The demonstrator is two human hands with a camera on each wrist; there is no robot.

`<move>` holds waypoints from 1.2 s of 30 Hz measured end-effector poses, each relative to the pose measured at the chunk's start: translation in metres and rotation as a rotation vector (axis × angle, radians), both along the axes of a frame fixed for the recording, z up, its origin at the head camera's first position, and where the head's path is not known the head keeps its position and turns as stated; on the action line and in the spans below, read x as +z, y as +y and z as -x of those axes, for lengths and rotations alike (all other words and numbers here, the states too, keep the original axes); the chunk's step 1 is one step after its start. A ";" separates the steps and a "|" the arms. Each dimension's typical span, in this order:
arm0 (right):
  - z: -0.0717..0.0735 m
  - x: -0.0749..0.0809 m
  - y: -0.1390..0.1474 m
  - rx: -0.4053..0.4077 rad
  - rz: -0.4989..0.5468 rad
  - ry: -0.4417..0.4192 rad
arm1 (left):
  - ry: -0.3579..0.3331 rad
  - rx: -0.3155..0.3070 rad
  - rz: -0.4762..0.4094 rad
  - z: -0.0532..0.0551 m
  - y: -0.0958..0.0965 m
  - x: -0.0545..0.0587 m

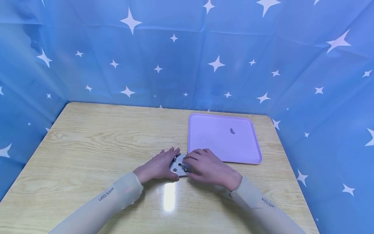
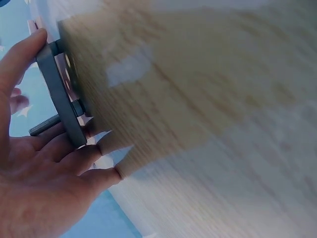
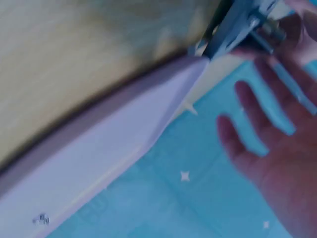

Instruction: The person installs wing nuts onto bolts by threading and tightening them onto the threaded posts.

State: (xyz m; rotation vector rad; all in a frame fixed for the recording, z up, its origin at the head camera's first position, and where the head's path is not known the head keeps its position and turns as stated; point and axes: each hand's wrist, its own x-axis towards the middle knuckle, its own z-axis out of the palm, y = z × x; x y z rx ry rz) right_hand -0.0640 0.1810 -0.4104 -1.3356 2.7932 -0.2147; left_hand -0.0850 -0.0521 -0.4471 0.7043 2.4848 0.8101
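Note:
My left hand (image 1: 159, 165) grips a grey metal plate (image 1: 176, 168) by its left side, thumb at the near edge and fingers at the far edge. In the left wrist view the plate (image 2: 58, 94) is seen edge-on, with a threaded bolt (image 2: 44, 125) sticking out of it. My right hand (image 1: 207, 167) arches over the plate's right side, its fingertips close to a bolt (image 1: 186, 169). A slim rod (image 3: 294, 89) passes beside the right fingers (image 3: 255, 111), which look spread in the right wrist view. I cannot tell whether they pinch it.
A shallow purple tray (image 1: 216, 146) lies right behind the right hand. On it sits a small metal piece, wing-nut-like (image 1: 232, 131). The wooden table (image 1: 102, 139) extends to a blue starred curtain (image 1: 175, 78) at the back and sides.

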 end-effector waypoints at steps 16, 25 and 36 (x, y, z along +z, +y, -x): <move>0.003 -0.006 0.002 0.242 -0.039 0.198 | -0.005 0.004 0.002 -0.002 0.001 0.000; 0.000 -0.014 -0.009 0.170 -0.074 0.277 | -0.011 0.016 0.003 -0.003 0.002 -0.002; -0.010 -0.021 -0.026 -0.091 0.042 0.207 | 0.008 0.007 0.004 -0.003 0.002 -0.002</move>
